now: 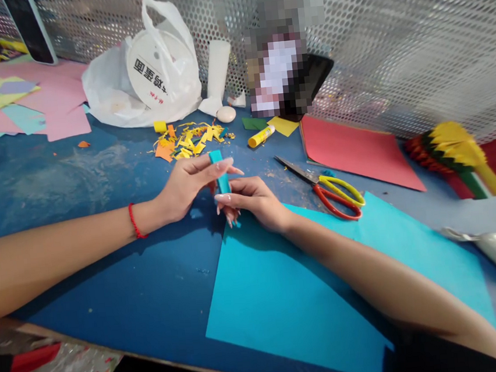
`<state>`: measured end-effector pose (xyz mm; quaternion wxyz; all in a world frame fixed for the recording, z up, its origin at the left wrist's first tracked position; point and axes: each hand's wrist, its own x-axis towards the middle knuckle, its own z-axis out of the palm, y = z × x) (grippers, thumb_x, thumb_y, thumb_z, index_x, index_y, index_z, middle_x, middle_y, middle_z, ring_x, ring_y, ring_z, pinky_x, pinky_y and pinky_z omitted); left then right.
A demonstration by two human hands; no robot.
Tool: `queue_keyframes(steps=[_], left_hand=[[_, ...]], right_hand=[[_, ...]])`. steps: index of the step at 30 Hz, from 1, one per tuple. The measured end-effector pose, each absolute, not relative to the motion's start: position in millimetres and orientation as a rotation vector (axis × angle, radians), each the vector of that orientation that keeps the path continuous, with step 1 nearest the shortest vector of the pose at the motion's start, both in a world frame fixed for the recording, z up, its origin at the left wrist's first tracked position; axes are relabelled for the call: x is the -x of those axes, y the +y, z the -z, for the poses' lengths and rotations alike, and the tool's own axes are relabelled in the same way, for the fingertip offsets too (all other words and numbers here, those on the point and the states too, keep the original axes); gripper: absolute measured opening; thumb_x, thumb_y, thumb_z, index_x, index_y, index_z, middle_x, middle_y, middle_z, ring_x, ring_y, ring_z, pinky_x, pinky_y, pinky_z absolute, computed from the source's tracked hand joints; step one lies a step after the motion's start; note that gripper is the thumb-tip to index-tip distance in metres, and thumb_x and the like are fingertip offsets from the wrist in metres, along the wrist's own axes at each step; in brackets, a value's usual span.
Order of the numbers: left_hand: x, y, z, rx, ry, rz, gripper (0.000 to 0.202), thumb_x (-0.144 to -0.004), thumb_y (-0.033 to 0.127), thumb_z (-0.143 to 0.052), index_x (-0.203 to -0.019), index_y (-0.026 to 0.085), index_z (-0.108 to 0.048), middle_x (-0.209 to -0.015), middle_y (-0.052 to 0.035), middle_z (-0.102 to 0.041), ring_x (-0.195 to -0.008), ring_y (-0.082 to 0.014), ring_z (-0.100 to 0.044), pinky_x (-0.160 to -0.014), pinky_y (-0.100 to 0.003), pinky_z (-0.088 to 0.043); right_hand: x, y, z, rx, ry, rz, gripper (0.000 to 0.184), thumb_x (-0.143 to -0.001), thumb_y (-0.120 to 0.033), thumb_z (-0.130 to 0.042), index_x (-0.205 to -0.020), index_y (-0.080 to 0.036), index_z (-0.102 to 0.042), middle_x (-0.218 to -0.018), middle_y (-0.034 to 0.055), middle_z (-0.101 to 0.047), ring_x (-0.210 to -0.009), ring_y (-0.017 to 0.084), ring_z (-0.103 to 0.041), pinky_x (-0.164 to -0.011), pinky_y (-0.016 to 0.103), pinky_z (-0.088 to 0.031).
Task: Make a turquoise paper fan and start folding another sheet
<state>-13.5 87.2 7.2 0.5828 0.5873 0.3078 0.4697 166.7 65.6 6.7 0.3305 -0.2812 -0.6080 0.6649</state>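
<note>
Both my hands meet at the middle of the blue table over a small folded strip of turquoise paper (219, 177) standing upright. My left hand (188, 183) pinches its upper part between thumb and fingers. My right hand (252, 202) grips its lower end with fingers curled. A large turquoise paper sheet (293, 287) lies flat under my right forearm. Red-and-yellow scissors (327, 190) rest shut just right of my right hand.
A yellow glue stick (261, 136) and a heap of yellow and orange paper scraps (186, 141) lie beyond the hands. A white plastic bag (145, 73) sits by the mesh wall. A red sheet (356, 149) and a folded paper craft (455, 151) are at right; pink sheets (47, 106) at left.
</note>
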Motion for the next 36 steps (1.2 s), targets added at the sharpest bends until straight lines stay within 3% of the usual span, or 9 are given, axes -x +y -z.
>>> queue_keyframes(steps=[7, 15, 24, 31, 36], left_hand=[[15.7, 82.9, -18.2, -1.231, 0.504, -0.746, 0.045, -0.057, 0.053, -0.102, -0.074, 0.018, -0.079, -0.067, -0.0026, -0.069, -0.06, -0.0178, -0.071, -0.05, -0.023, -0.057], [18.2, 85.5, -11.6, -1.234, 0.49, -0.728, 0.042, -0.064, 0.051, -0.099, -0.075, 0.016, -0.079, -0.067, -0.0041, -0.071, -0.054, -0.0139, -0.066, -0.045, -0.02, -0.052], [18.3, 85.5, -12.9, -1.23, 0.447, -0.654, 0.043, -0.069, 0.052, -0.097, -0.085, 0.016, -0.079, -0.071, -0.0044, -0.072, -0.069, -0.0233, -0.078, -0.052, -0.024, -0.059], [18.7, 86.9, -11.0, -1.289, 0.504, -0.685, 0.05, -0.067, 0.058, -0.097, -0.08, 0.013, -0.078, -0.07, -0.0038, -0.07, -0.057, -0.0152, -0.069, -0.048, -0.021, -0.056], [18.6, 88.7, -7.7, -1.29, 0.498, -0.704, 0.051, -0.067, 0.056, -0.097, -0.079, 0.012, -0.076, -0.07, -0.0029, -0.068, -0.058, -0.0152, -0.07, -0.047, -0.019, -0.055]], right_hand=[[-176.6, 69.9, -3.9, 0.59, -1.632, -1.92, 0.035, -0.085, -0.049, -0.083, -0.079, -0.015, -0.077, -0.054, -0.0015, -0.067, -0.044, 0.009, -0.056, -0.046, 0.021, -0.046], [-178.4, 69.1, -4.2, 0.564, -1.604, -1.958, 0.032, -0.09, -0.044, -0.08, -0.091, -0.012, -0.08, -0.063, 0.0016, -0.072, -0.051, 0.01, -0.064, -0.05, 0.02, -0.049], [-178.1, 69.6, -2.0, 0.505, -1.577, -1.985, 0.022, -0.095, -0.035, -0.077, -0.089, -0.015, -0.081, -0.062, 0.0006, -0.072, -0.049, 0.008, -0.063, -0.05, 0.018, -0.047], [-176.3, 69.9, -1.7, 0.54, -1.603, -1.956, 0.032, -0.091, -0.045, -0.08, -0.09, -0.013, -0.08, -0.064, 0.0023, -0.073, -0.051, 0.01, -0.063, -0.053, 0.02, -0.049], [-176.6, 70.0, -1.2, 0.545, -1.598, -1.94, 0.027, -0.092, -0.039, -0.079, -0.09, -0.012, -0.08, -0.064, 0.0022, -0.073, -0.051, 0.009, -0.063, -0.052, 0.02, -0.047]])
